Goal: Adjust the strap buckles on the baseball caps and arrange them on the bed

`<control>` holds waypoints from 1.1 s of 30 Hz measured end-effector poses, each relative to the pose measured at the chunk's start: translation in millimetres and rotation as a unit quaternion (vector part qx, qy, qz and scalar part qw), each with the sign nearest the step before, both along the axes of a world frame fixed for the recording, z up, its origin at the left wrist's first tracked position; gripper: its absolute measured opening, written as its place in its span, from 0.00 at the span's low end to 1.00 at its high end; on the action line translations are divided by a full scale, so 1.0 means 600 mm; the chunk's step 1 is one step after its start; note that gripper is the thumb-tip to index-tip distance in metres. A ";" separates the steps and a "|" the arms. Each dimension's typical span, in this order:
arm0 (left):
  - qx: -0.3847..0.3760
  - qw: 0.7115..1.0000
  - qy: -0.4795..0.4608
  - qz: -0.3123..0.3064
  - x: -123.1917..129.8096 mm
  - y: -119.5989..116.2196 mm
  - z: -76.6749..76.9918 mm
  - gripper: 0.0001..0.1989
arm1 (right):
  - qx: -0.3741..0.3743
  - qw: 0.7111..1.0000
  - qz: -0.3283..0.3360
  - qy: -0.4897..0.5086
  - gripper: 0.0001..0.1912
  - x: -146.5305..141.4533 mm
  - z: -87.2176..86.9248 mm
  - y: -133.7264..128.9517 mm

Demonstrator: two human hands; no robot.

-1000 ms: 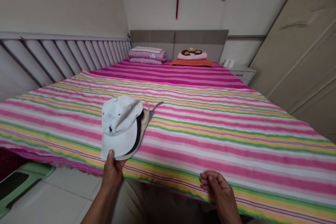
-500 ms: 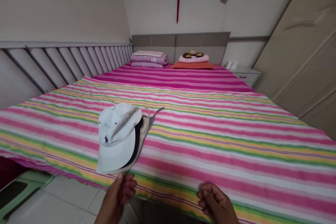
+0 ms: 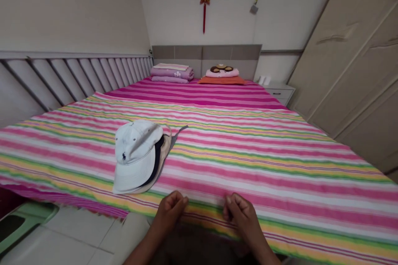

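Observation:
A white cap (image 3: 133, 149) with a small dark logo lies on the striped bedspread (image 3: 248, 161), on top of a dark cap and a beige one whose strap trails to the right. My left hand (image 3: 171, 211) is just right of the caps' brims, over the near edge of the bedspread, with its fingers curled closed. Farther right, my right hand (image 3: 241, 213) is also closed over that edge, thumb against the bent fingers. Nothing can be seen in either hand. The two hands are apart, and neither touches the caps.
Folded purple bedding (image 3: 172, 73) and a pink folded item (image 3: 222, 73) on an orange one lie near the headboard (image 3: 231, 54). White railing (image 3: 93, 76) runs along the left. A nightstand (image 3: 277, 91) stands at the right back, a green stool (image 3: 29, 219) at lower left.
My left hand has moved right, away from the caps, and its loosely curled fingers have closed. My right hand has shifted slightly left and up. The view has shifted a little.

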State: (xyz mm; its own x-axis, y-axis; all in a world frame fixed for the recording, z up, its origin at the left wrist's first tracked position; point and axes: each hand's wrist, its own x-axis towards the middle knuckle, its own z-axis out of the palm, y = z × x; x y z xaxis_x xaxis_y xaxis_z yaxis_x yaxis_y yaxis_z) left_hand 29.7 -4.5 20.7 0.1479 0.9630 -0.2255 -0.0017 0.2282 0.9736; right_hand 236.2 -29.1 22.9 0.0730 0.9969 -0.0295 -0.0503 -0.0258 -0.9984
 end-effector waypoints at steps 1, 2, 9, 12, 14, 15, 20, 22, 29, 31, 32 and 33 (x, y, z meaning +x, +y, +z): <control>0.020 1.000 0.001 0.018 0.005 0.006 0.012 0.20 | 0.019 1.000 -0.015 -0.011 0.21 0.005 0.012 0.003; 0.041 0.998 0.002 0.039 0.009 0.012 0.023 0.20 | 0.037 0.999 -0.032 -0.018 0.20 0.009 0.024 0.006; 0.172 0.974 0.006 0.150 0.016 0.046 0.088 0.22 | 0.139 0.982 -0.123 -0.014 0.20 0.017 0.104 0.028; 0.197 0.967 0.007 0.159 0.015 0.057 0.105 0.23 | 0.151 0.977 -0.126 0.081 0.21 0.010 0.128 0.034; 0.205 0.967 0.009 0.149 0.015 0.062 0.112 0.24 | 0.145 0.973 -0.116 0.139 0.23 0.005 0.139 0.036; 0.206 0.968 0.009 0.141 0.016 0.064 0.115 0.24 | 0.142 0.971 -0.112 0.156 0.24 0.004 0.143 0.035; 0.212 0.972 0.008 0.101 0.018 0.064 0.139 0.27 | 0.138 0.968 -0.107 0.178 0.26 0.006 0.156 0.030; 0.224 0.970 0.006 0.097 0.019 0.062 0.150 0.28 | 0.135 0.970 -0.107 0.174 0.27 0.008 0.160 0.028; 0.223 0.970 0.007 0.099 0.026 0.061 0.159 0.30 | 0.129 0.974 -0.108 0.152 0.27 0.013 0.155 0.024; 0.214 0.972 0.018 0.097 0.025 0.063 0.148 0.29 | 0.124 0.975 -0.109 0.147 0.27 0.012 0.147 0.022; 0.209 0.973 0.025 0.096 0.024 0.065 0.140 0.29 | 0.120 0.977 -0.105 0.142 0.27 0.011 0.142 0.021; 0.203 0.974 0.031 0.099 0.022 0.066 0.131 0.29 | 0.114 0.980 -0.098 0.133 0.27 0.009 0.137 0.020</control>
State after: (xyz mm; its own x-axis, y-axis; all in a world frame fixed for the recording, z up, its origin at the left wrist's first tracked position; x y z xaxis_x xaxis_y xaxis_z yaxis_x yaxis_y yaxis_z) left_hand 42.7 35.0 99.5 -0.0521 0.9829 0.1767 0.0553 -0.1738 0.9832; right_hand 241.6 -17.1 105.4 0.2837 0.9472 0.1492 -0.2917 0.2335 -0.9276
